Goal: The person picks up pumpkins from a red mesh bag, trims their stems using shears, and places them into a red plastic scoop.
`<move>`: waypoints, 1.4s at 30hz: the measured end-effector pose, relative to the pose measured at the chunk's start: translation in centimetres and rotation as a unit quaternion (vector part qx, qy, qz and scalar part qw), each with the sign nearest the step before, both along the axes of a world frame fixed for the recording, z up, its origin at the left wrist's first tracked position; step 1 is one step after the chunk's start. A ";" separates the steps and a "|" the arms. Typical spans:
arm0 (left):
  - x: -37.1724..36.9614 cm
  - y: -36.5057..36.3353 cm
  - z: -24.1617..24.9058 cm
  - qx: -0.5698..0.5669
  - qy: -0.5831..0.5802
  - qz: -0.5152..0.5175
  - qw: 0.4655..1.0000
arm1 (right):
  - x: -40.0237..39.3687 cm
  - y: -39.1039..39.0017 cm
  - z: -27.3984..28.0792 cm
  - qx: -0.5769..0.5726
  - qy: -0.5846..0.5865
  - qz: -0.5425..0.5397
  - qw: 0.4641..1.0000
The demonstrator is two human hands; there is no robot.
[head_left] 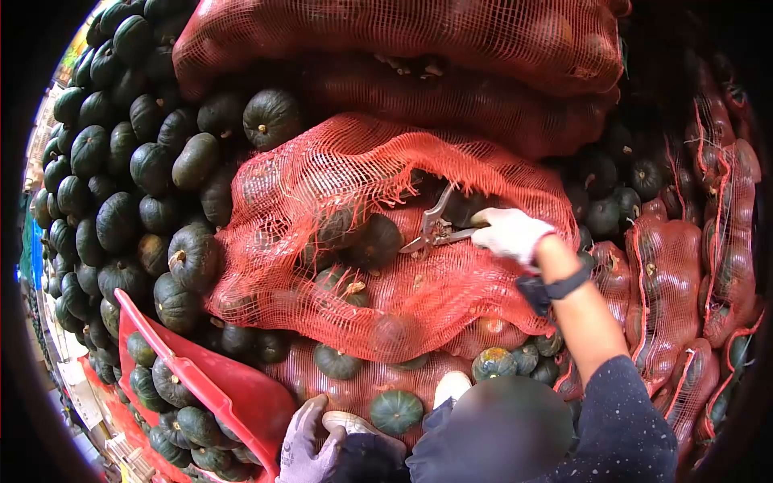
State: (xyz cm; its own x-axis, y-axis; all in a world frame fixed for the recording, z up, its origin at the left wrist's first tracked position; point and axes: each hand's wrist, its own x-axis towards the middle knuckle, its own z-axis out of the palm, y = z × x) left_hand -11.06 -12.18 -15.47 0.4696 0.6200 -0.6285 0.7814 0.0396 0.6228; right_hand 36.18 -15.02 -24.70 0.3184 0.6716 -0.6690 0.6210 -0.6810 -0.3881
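Observation:
My right hand [509, 233], in a white glove, is closed round one handle of metal pruning shears [435, 224]. The shears' other arm points up and away, over the torn opening of a red mesh sack [314, 173]. Dark green pumpkins [374, 241] show inside the opening, left of the shears. At the bottom, my left hand [310, 443], in a grey glove, is beside a shoe and the red crate, its fingers apart and nothing visible in them.
Many dark pumpkins [92, 148] are piled at the left. A red crate [217, 386] with pumpkins stands at lower left. Full red mesh sacks [403, 36] lie at the top, and more sacks [667, 282] at the right. A loose pumpkin [396, 412] sits near the feet.

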 end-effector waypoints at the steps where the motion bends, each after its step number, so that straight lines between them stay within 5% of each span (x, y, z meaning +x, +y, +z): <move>1: -0.1 -0.2 -0.1 0.004 -0.007 -0.001 1.000 | 0.0 1.6 -2.1 -0.037 -0.119 0.004 0.992; 2: -0.5 -0.5 -0.5 0.004 -0.015 0.012 1.000 | 0.2 2.8 -4.8 0.037 -0.182 -0.071 0.980; 3: -0.8 -0.8 -0.8 0.012 -0.019 0.025 0.999 | 1.4 3.3 -6.7 -0.018 -0.128 -0.157 0.979; 7: -0.8 -0.8 -1.5 0.044 0.021 -0.029 0.998 | 5.4 4.3 -16.2 0.022 0.061 -0.197 0.978; 10: -0.4 -0.6 -1.2 0.036 0.015 -0.028 0.999 | 3.1 4.2 -9.9 -0.003 0.157 -0.260 0.953; 11: 0.0 -0.7 -0.9 0.030 0.011 -0.020 0.999 | 4.0 2.4 -11.9 0.046 0.240 -0.258 0.935; 12: 0.3 -0.7 -0.8 0.027 0.006 -0.013 1.000 | 2.7 2.3 -8.9 0.067 0.178 -0.247 0.950; 13: 0.5 -0.6 -0.8 0.027 0.002 -0.008 1.000 | 1.7 0.7 -8.7 0.118 0.245 -0.324 0.906; 15: 0.0 -0.8 -1.3 0.035 0.016 -0.030 0.999 | 0.8 -1.4 -11.0 0.160 0.176 -0.265 0.934; 17: 0.2 -0.7 -1.4 0.038 0.015 -0.048 0.998 | -1.7 -4.4 -6.5 0.256 0.225 -0.284 0.896; 18: 0.6 -0.6 -1.2 0.029 0.004 -0.045 0.999 | -2.4 -5.9 -7.6 0.266 0.312 -0.372 0.833; 21: 0.3 -0.8 -1.6 0.027 0.005 -0.025 0.999 | -5.9 -8.7 -5.3 0.312 0.213 -0.370 0.849; 22: 0.3 -0.9 -1.5 0.024 0.011 -0.030 0.999 | -6.5 -9.6 -4.0 0.249 0.319 -0.417 0.814; 25: 0.2 -0.8 -1.3 0.029 0.016 -0.034 0.999 | -5.6 -11.8 -0.5 0.138 0.230 -0.216 0.939; 27: -0.2 -0.9 -1.4 0.029 0.011 -0.029 0.999 | 1.2 -14.0 -0.6 0.156 0.208 -0.209 0.943; 28: -0.3 -0.9 -1.4 0.032 0.018 -0.024 0.999 | 2.7 -12.4 3.1 0.358 0.348 -0.472 0.726; 29: -0.1 -0.9 -1.5 0.034 0.022 -0.020 0.999 | 4.0 -11.0 7.2 0.498 0.421 -0.654 0.384; 32: 0.4 -1.0 -1.5 0.030 0.010 -0.029 0.999 | 2.3 -6.9 8.0 0.623 0.531 -0.404 0.408; 33: 0.5 -0.8 -1.4 0.030 0.005 -0.033 0.999 | 0.4 -6.3 5.9 0.520 0.385 -0.346 0.679; 35: 0.6 -0.8 -1.2 0.046 -0.006 -0.033 0.998 | -1.3 -4.6 -0.1 0.104 0.408 -0.281 0.862; 37: 0.6 -1.0 -1.1 0.060 -0.014 -0.025 0.998 | -0.5 -2.3 -4.0 0.031 0.077 -0.198 0.977; 39: 0.1 -1.3 -1.2 0.050 0.002 -0.033 0.998 | 2.6 1.1 -3.0 0.170 -0.150 -0.237 0.945; 41: -0.1 -1.5 -1.1 0.032 0.025 -0.027 0.999 | 5.2 4.5 0.6 0.224 -0.199 -0.235 0.925; 42: -0.4 -1.5 -1.3 0.030 0.036 -0.030 0.998 | 6.4 5.3 0.4 0.215 -0.215 -0.148 0.941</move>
